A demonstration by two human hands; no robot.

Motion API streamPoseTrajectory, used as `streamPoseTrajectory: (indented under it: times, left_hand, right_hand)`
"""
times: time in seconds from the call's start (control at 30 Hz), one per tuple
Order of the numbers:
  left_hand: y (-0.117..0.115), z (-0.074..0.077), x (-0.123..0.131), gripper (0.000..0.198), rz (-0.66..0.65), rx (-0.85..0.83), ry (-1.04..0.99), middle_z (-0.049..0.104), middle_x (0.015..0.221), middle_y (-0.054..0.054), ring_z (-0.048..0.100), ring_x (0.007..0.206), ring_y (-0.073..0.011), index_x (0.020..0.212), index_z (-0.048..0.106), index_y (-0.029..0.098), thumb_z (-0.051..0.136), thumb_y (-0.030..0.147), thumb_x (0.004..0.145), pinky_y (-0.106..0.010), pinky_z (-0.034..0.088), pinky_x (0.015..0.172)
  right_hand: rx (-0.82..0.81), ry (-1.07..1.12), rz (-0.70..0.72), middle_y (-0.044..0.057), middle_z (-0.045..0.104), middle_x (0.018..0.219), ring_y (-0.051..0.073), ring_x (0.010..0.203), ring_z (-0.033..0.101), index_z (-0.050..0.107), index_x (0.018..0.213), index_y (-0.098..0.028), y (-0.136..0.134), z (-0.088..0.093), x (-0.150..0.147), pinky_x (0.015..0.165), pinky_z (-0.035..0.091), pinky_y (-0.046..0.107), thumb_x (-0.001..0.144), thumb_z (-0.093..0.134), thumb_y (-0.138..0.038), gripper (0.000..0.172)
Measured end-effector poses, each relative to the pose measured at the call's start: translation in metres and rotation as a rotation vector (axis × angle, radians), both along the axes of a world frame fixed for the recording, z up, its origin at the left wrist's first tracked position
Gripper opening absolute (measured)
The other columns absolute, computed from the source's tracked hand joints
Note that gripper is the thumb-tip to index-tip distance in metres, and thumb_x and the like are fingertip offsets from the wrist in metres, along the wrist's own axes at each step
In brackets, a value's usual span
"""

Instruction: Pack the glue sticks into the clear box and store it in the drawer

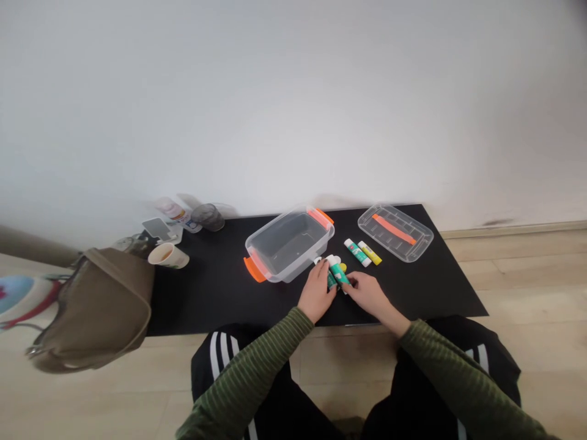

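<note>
On the table [426,293], a plastic storage box [275,253] stood left of two glue sticks [362,252], a lid [395,232] lay farther right, and a paper cup [167,256] stood beyond the box's left.

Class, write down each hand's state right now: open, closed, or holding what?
Left hand: closed, holding a teal glue stick.
Right hand: closed, pinching a second teal glue stick.

Teal & white glue sticks [338,275] bunched together, tilted, white ends fwd, yellow cap [343,267] just behind.
</note>
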State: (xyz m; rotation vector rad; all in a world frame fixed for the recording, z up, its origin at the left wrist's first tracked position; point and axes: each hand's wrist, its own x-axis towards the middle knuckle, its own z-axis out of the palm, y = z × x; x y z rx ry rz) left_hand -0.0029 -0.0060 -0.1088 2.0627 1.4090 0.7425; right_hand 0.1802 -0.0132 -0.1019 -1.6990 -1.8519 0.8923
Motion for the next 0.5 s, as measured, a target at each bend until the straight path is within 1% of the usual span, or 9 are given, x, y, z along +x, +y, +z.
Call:
streamPoseTrajectory:
  times: [0.13, 0.23, 0.4, 0.5]
  left_hand:
    - [0.002, -0.008, -0.002, 0.068, 0.009, -0.016, 0.102, 0.039, 0.151, -0.023, 0.033, 0.143, -0.0332, 0.144, 0.037, 0.007, 0.056, 0.017, 0.080, -0.051, 0.030, 0.118]
    - [0.003, -0.012, -0.004, 0.068, -0.001, -0.025, 0.160, 0.036, 0.153, -0.024, 0.034, 0.143, -0.0339, 0.144, 0.036, 0.006, 0.055, 0.019, 0.080, -0.051, 0.032, 0.117]
    - [0.001, -0.016, -0.006, 0.065, -0.026, 0.004, 0.213, 0.037, 0.152, -0.024, 0.034, 0.143, -0.0343, 0.143, 0.038, 0.007, 0.053, 0.023, 0.082, -0.052, 0.033, 0.117]
    - [0.000, -0.017, -0.007, 0.065, -0.029, 0.015, 0.225, 0.039, 0.151, -0.024, 0.035, 0.142, -0.0344, 0.143, 0.038, 0.006, 0.054, 0.024, 0.082, -0.051, 0.033, 0.116]
  right_hand:
    - [0.022, -0.074, 0.010, 0.003, 0.070, 0.081, 0.016, 0.073, 0.063, 0.070, 0.084, -0.018, 0.007, -0.007, -0.013, 0.067, 0.044, 0.024, 0.082, 0.062, -0.029, 0.014]
    - [0.028, -0.101, -0.002, 0.005, 0.069, 0.082, 0.016, 0.075, 0.063, 0.070, 0.084, -0.017, 0.012, -0.013, -0.019, 0.069, 0.043, 0.024, 0.082, 0.064, -0.029, 0.014]
    - [0.040, -0.117, 0.012, 0.006, 0.068, 0.087, 0.016, 0.074, 0.063, 0.071, 0.094, -0.015, 0.013, -0.021, -0.023, 0.070, 0.045, 0.024, 0.083, 0.062, -0.024, 0.016]
    - [0.049, -0.118, 0.024, 0.007, 0.068, 0.090, 0.014, 0.071, 0.062, 0.071, 0.098, -0.016, 0.010, -0.023, -0.024, 0.069, 0.046, 0.023, 0.084, 0.060, -0.022, 0.019]
